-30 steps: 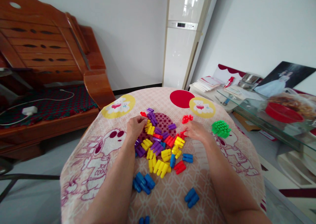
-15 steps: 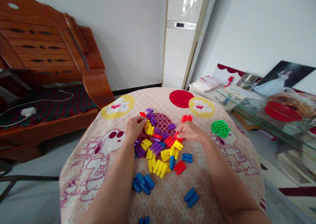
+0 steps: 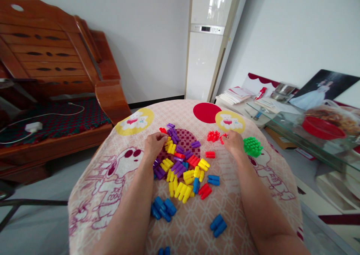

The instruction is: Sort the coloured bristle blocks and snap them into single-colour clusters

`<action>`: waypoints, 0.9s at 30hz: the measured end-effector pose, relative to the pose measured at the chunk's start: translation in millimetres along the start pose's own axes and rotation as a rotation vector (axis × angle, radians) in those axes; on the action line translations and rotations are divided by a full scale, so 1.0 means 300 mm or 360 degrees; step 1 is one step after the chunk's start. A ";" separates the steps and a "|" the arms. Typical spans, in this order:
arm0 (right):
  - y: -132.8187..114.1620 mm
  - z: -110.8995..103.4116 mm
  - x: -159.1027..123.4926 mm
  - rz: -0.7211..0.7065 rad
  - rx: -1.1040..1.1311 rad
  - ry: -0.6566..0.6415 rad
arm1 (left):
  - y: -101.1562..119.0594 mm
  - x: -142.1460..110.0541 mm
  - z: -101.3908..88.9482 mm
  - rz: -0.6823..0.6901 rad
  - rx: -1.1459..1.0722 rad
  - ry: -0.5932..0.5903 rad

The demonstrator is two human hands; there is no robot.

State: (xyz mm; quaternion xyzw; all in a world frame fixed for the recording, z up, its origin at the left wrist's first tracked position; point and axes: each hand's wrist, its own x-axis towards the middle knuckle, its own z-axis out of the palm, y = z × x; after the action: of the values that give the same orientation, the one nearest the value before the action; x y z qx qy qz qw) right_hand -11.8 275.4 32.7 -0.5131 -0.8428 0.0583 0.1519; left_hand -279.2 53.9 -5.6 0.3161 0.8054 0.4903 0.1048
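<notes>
My right hand (image 3: 234,141) pinches a red toy block (image 3: 223,138) just right of a red cluster of blocks (image 3: 213,136). On the other side of the pile my left hand (image 3: 155,145) rests with fingers pressed together; what they hold, if anything, is hidden. Just past its fingertips lies a small red piece (image 3: 162,130), beside purple blocks (image 3: 173,134) and yellow blocks (image 3: 170,146). A single red block (image 3: 210,155) lies between the pile and my right forearm. The green cluster of blocks (image 3: 252,146) stands right of my right hand.
More yellow blocks (image 3: 183,192) fill the near side of the pile. Blue blocks (image 3: 163,208) lie nearer me, with another blue pair (image 3: 218,225) to the right. A patterned cloth (image 3: 109,210) covers the round table. A wooden bench (image 3: 56,60) and glass shelf (image 3: 284,125) flank it.
My right hand has moved from the pile's right edge away and to the right, carrying a red block. Another red block now shows where the hand was. My left hand has stayed in place.
</notes>
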 end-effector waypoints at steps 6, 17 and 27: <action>0.028 0.006 0.002 -0.0145 0.0442 -0.0426 | 0.007 -0.003 -0.003 -0.0006 -0.0027 -0.0016; 0.046 0.033 0.005 -0.0093 0.0720 -0.0483 | 0.007 0.000 -0.001 -0.0018 -0.0031 -0.0015; 0.045 0.035 0.001 -0.0155 0.0660 -0.0410 | 0.007 -0.002 0.001 -0.0021 -0.0011 -0.0006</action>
State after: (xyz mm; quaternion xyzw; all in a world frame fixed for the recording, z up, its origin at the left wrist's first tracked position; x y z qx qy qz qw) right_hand -3.8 282.7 19.4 -0.4179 -0.8490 0.2876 0.1479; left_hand -277.7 54.4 -4.2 0.3113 0.8056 0.4918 0.1106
